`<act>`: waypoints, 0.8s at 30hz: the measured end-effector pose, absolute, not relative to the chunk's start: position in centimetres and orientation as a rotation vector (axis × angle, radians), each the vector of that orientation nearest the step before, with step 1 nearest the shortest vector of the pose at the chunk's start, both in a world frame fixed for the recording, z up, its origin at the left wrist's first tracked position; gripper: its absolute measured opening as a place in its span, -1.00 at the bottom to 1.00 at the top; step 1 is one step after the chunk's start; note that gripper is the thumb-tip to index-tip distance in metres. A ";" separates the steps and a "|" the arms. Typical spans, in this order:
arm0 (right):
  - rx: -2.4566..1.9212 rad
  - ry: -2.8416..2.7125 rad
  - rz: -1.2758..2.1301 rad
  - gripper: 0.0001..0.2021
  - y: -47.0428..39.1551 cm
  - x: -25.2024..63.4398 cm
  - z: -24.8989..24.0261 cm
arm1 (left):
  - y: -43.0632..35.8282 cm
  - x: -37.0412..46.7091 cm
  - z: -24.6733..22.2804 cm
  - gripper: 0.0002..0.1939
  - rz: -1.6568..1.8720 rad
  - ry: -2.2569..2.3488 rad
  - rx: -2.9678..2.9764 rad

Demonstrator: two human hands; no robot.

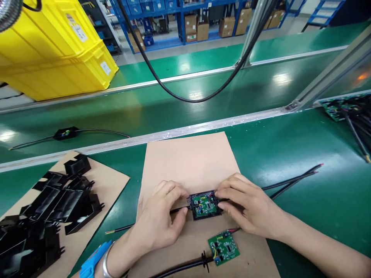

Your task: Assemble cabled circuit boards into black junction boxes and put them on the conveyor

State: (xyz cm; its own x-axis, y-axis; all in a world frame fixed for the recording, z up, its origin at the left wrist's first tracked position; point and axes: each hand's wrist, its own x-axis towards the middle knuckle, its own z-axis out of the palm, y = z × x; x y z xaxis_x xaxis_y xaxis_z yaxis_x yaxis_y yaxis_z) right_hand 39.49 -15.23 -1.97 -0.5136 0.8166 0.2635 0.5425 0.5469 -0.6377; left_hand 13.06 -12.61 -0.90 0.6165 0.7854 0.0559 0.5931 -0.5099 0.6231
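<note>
A small black plastic case (pixel 192 214) with a green circuit board (pixel 204 204) inside lies on a cardboard sheet (pixel 185 156). My left hand (pixel 162 216) is at the case's left end, thumb and fingers curled around the black cable (pixel 177 209) and against the edge. At the right end, my right hand (pixel 246 202) pinches the case where another cable comes out; its fingertips partly cover that corner. Nearer to me, a second circuit board (pixel 224 247) rests on the cardboard, with a thick black cable (pixel 179 267) attached on its left and a cable running under my right hand.
Several black plastic housings (pixel 69 202) lie on cardboard at left. Beyond the metal rail (pixel 188 128) is a cased board with wires (pixel 66 133). Yellow bins (pixel 72 73) stand back left. More boards and cables (pixel 353 112) are piled at right. A black cable (pixel 197 101) hangs in front.
</note>
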 end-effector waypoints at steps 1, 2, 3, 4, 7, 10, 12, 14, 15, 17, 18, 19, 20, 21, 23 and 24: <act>-1.098 -2.267 0.637 -0.83 -15.4 39.0 -1.8 | -12.6 13.0 -0.9 -0.79 0.422 1.095 2.265; -1.112 -2.313 0.615 -0.82 -15.6 38.5 -1.5 | -12.5 13.0 -1.0 -0.82 0.401 1.107 2.252; -1.132 -2.374 0.586 -0.80 -15.8 37.8 -1.3 | -12.5 13.0 -1.0 -0.85 0.387 1.115 2.241; -1.155 -2.439 0.547 -0.79 -16.0 37.1 -1.1 | -12.5 13.0 -1.1 -0.87 0.379 1.120 2.229; -1.184 -2.589 0.434 -0.77 -16.6 34.8 -1.0 | -12.5 13.0 -1.3 -0.93 0.356 1.118 2.196; -1.153 -2.664 0.416 -0.82 -16.6 33.3 -1.1 | -12.5 13.1 -1.4 -0.92 0.362 1.085 2.184; -1.191 -2.679 0.433 -0.83 -16.1 33.1 -0.9 | -12.5 13.1 -1.4 -0.90 0.356 1.069 2.192; -1.246 -2.661 0.493 -0.82 -15.4 33.7 -0.2 | -12.5 13.1 -1.3 -0.90 0.324 1.066 2.204; -1.251 -2.651 0.540 -0.82 -15.1 34.2 0.2 | -12.5 13.1 -1.1 -0.90 0.302 1.070 2.212; -1.211 -2.637 0.652 -0.86 -14.5 35.9 0.9 | -12.6 13.0 -1.0 -0.89 0.259 1.087 2.233; -1.193 -2.625 0.696 -0.88 -14.2 36.8 1.2 | -12.6 13.0 -0.9 -0.87 0.243 1.095 2.248; -1.205 -2.602 0.716 -0.87 -14.1 37.8 1.4 | -12.7 13.0 -0.9 -0.87 0.231 1.098 2.265; -1.247 -2.572 0.718 -0.81 -14.0 38.8 1.4 | -12.7 12.9 -1.0 -0.88 0.225 1.098 2.282; -1.307 -2.544 0.707 -0.76 -14.0 39.7 1.2 | -12.7 12.9 -1.1 -0.90 0.225 1.096 2.298; -1.410 -2.527 0.664 -0.81 -14.2 41.3 0.5 | -12.8 12.8 -1.2 -0.92 0.238 1.101 2.309; -1.434 -2.535 0.640 -0.88 -14.3 41.9 0.2 | -12.8 12.8 -1.2 -0.92 0.252 1.110 2.305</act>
